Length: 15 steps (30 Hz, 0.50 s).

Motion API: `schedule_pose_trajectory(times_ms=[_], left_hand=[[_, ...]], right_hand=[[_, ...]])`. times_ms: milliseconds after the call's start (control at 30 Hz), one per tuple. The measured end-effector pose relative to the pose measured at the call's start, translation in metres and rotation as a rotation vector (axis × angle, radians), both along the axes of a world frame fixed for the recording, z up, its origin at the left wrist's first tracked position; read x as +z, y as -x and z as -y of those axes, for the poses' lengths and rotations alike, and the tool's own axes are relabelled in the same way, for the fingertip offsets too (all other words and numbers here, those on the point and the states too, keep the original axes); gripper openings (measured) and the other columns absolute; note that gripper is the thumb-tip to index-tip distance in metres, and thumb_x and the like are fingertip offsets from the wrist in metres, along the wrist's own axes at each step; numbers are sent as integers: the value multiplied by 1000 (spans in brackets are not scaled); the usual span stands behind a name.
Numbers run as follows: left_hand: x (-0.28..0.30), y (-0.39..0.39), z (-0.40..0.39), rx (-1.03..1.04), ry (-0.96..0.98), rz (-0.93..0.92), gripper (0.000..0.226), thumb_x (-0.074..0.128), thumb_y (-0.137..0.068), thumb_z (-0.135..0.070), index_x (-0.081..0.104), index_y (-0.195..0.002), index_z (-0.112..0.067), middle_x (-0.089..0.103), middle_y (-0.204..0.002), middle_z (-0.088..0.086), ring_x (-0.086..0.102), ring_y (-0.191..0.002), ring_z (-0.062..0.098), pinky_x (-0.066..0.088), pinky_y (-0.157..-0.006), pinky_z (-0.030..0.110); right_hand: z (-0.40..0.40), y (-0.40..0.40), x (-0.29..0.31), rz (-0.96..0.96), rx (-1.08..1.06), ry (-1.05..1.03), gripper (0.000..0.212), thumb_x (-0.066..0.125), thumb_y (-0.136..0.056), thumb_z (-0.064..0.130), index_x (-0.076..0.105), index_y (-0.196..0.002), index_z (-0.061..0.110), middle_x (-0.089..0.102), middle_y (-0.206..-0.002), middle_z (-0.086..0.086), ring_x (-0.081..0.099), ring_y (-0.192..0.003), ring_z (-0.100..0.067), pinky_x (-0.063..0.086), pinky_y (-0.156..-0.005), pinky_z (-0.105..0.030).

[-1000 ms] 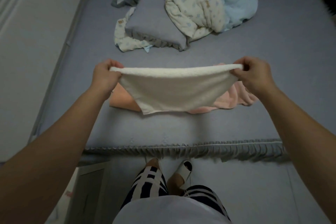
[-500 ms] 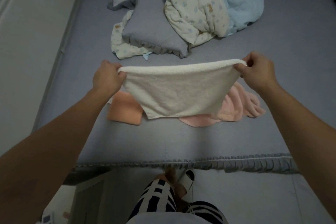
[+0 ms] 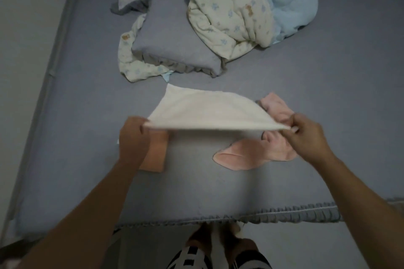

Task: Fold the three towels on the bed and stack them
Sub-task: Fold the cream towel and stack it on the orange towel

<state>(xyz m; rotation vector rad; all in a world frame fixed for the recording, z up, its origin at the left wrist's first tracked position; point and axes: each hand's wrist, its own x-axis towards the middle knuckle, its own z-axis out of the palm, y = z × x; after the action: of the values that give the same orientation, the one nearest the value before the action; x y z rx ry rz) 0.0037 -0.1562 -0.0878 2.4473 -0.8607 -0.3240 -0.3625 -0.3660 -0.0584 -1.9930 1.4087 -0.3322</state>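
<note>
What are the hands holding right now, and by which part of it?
The white towel, stretched flat above the bed. The left hand grips its near left corner; the right hand pinches its near right corner.

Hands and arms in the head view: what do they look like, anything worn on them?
Both forearms are bare right up to the frame edge, so no sleeves show. The left hand and right hand are bare too: no gloves, watch, rings or bands that I can make out.

Cream towel (image 3: 209, 111); orange towel (image 3: 156, 153); pink towel (image 3: 251, 155). Grey-blue bed sheet (image 3: 306, 98), grey pillow (image 3: 175, 37). Upper right: pale-yellow quilt (image 3: 229, 13), blue-print pattern, light-blue reverse.
</note>
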Motion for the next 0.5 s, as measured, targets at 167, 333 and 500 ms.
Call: schedule_pose_trajectory(times_ms=[167, 333, 500], left_hand=[[-119, 57, -64, 72, -228, -232, 23, 56, -84, 1, 70, -101, 3, 62, -107, 24, 59, -91, 34, 38, -76, 32], [-202, 113, -124, 146, -482, -419, 24, 55, -88, 0, 71, -106, -5, 66, -111, 21, 61, -100, 34, 46, -84, 36], [-229, 124, -136, 23, -710, -506, 23, 54, -87, -5, 71, -102, -9, 62, -116, 18, 61, -101, 34, 49, -93, 43]], right_hand=[[-47, 40, -113, -256, 164, -299, 27, 74, -79, 12, 56, -68, 28, 71, -79, 5, 64, -76, -22, 51, -67, -38], [-85, 70, -203, -563, 326, -516, 12, 64, -80, 12, 55, -77, 20, 58, -89, -2, 56, -81, -21, 49, -74, -38], [-87, 72, -238, -678, 455, -569, 6, 56, -85, 19, 56, -88, 24, 56, -100, -1, 55, -89, -18, 49, -79, -34]])
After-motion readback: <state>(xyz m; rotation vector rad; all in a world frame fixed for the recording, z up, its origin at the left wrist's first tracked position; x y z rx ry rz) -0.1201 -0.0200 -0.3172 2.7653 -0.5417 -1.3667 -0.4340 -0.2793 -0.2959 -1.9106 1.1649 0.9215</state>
